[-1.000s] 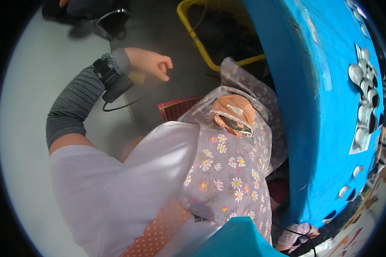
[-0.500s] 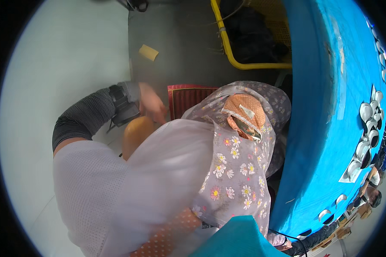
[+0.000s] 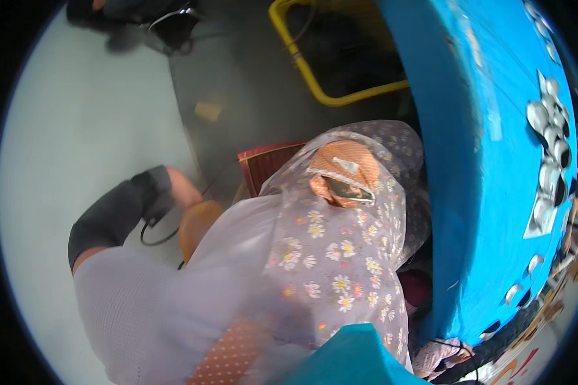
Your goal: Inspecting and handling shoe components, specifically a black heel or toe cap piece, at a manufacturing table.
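My left hand (image 3: 185, 187) hangs low at my left side, below a dark sleeve with a black strapped device (image 3: 155, 196) at the wrist. It is beside a rounded tan edge (image 3: 198, 221), which looks like part of a seat. Its fingers are blurred and partly hidden, so I cannot tell whether it holds anything. My right hand is out of view. A grey flowered apron (image 3: 340, 256) covers my lap. Its orange dotted pocket (image 3: 347, 157) gapes, with something dark green inside.
A blue-covered table (image 3: 456, 192) runs along my right, bearing several rounded silver-white and black pieces (image 3: 549, 176). Ahead on the floor stands a yellow basket (image 3: 327, 99) with dark contents. A red striped cushion (image 3: 263, 168), a yellowish scrap (image 3: 208, 111) and a black item (image 3: 173, 29) also show.
The view has shifted and turned. My left hand has drawn back and outward from beside the red cushion. More of the black item at the far left has come into sight.
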